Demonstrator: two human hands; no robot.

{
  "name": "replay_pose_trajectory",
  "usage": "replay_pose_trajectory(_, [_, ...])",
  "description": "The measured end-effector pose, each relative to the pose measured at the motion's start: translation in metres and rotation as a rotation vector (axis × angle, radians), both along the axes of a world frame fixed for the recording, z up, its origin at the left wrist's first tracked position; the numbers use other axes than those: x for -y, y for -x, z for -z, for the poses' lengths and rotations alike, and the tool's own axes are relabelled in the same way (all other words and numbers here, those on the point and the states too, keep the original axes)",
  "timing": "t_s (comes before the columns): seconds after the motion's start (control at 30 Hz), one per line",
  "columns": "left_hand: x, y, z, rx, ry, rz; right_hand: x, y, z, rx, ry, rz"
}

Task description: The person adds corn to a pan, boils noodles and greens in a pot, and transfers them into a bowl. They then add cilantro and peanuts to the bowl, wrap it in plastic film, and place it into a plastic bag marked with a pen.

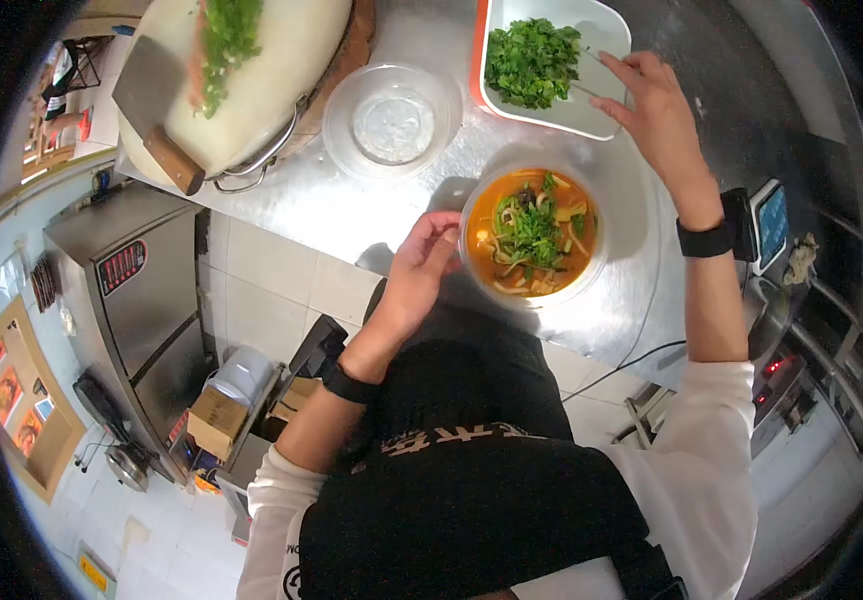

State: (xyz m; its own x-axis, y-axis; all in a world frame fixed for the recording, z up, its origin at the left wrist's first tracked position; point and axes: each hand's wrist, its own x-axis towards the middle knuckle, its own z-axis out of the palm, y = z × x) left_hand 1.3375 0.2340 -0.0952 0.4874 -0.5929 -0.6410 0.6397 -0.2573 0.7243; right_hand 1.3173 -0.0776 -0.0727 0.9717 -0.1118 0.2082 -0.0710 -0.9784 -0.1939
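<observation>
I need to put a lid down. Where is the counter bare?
Bare steel counter lies left of the soup bowl, below the clear bowl, and right of the greens tray beyond the right hand. Between tray and soup bowl it is crowded.

the bowl [536,299] is round, of clear plastic, and stands upright on the steel counter [381,210] near its front edge. it is full of orange soup [486,250] with pale noodles [511,285], and chopped herbs [529,232] lie heaped in the middle. the tray [601,25] is white with an orange rim, just behind the bowl. a loose pile of chopped greens [531,62] fills its left part.
</observation>
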Motion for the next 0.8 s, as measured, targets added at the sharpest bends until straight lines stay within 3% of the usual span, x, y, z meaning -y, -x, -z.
replay_pose_trajectory(0.1, [0.003,-0.001,-0.006,0.051,-0.037,0.027,-0.010,0.008,-0.025,0.216,-0.068,0.056])
replay_pose_trajectory(0.17, [0.002,-0.002,-0.003,0.076,-0.024,0.055,-0.012,0.044,-0.027,-0.002,-0.375,0.203])
replay_pose_trajectory(0.23, [0.004,-0.007,0.001,0.101,-0.006,0.082,-0.026,0.088,-0.012,-0.372,-0.837,0.387])
replay_pose_trajectory(0.3, [0.006,-0.011,0.007,0.125,0.028,0.134,-0.044,0.115,0.002,-0.564,-1.169,0.406])
replay_pose_trajectory(0.33, [0.007,-0.014,0.010,0.112,0.021,0.130,-0.051,0.122,0.007,-0.579,-1.172,0.409])
replay_pose_trajectory(0.4, [0.008,-0.021,0.016,0.165,0.045,0.266,-0.066,0.133,0.014,-0.542,-1.463,0.419])
replay_pose_trajectory(0.63, [0.000,-0.020,0.032,0.130,0.189,0.265,-0.074,0.130,0.017,-0.495,-1.463,0.376])
replay_pose_trajectory(0.77, [-0.035,-0.017,0.031,0.325,0.200,0.320,-0.102,0.122,-0.010,-0.446,-1.344,0.417])
replay_pose_trajectory(0.8, [-0.046,-0.023,0.019,0.256,0.251,0.249,-0.108,0.114,-0.015,-0.411,-1.239,0.327])
